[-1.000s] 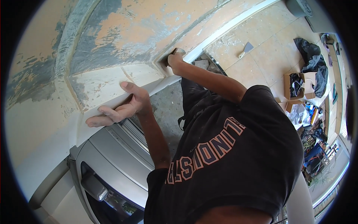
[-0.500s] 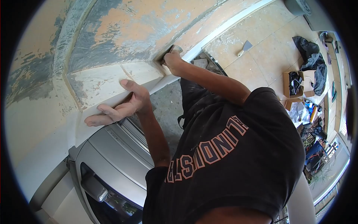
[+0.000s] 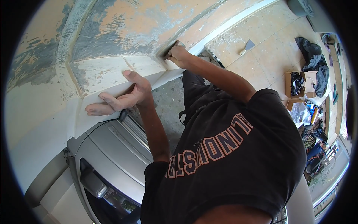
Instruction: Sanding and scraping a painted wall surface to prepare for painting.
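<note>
My right hand is closed in the corner where the patchy, scraped wall meets a pale ledge. A little of something greyish shows at its knuckles, but my fingers hide most of it and its kind is unclear. My left hand lies open along the outer edge of the ledge, thumb raised over the top and fingers stretched out. Nothing shows in it. Grey filler streaks and peach patches cover the wall above both hands.
A silver vehicle with a side mirror stands close below my left arm. On the tiled floor lie a putty knife, an open cardboard box and a black plastic bag. A grey bucket stands farther off.
My right hand has shifted slightly up and to the right within the corner, its fingers still closed. My left hand stays open at the ledge edge. The whole view has tilted a little.
</note>
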Tool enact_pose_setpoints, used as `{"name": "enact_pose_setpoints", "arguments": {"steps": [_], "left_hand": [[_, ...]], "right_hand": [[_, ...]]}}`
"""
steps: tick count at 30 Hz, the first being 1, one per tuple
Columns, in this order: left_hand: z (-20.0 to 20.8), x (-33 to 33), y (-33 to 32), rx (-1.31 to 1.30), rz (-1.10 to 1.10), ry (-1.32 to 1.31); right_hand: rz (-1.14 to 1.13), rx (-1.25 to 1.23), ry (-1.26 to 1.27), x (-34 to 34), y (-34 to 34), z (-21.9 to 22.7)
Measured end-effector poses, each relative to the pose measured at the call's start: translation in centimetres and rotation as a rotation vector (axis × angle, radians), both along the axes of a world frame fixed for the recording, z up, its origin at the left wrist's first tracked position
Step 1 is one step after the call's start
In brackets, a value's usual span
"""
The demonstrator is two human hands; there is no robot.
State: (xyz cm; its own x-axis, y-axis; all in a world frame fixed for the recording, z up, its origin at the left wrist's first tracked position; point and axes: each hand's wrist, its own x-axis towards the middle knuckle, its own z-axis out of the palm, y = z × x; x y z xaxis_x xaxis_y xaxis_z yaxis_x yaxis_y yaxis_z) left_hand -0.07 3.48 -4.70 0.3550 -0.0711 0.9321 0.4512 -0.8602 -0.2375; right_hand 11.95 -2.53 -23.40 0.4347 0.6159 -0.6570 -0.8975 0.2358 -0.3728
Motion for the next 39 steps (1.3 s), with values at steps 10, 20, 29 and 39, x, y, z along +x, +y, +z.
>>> {"name": "enact_pose_setpoints", "arguments": {"steps": [10,20,29,39], "left_hand": [[0.9,1.8,-0.1,0.010,-0.030,-0.047],[0.1,0.8,-1.4,-0.078,-0.022,-0.107],[0.1,1.1,-1.5,-0.099,-0.021,-0.093],[-0.3,1.2,-1.5,-0.107,-0.010,-0.121]], "right_hand": [[0.036,0.096,-0.104,3.1,-0.6,-7.0],[-0.159,0.168,-0.620,0.7,-10.3,13.4],[-0.386,0.050,-0.798,6.5,-13.6,14.8],[-0.477,-0.165,-1.289,11.9,-13.4,21.3]]}}
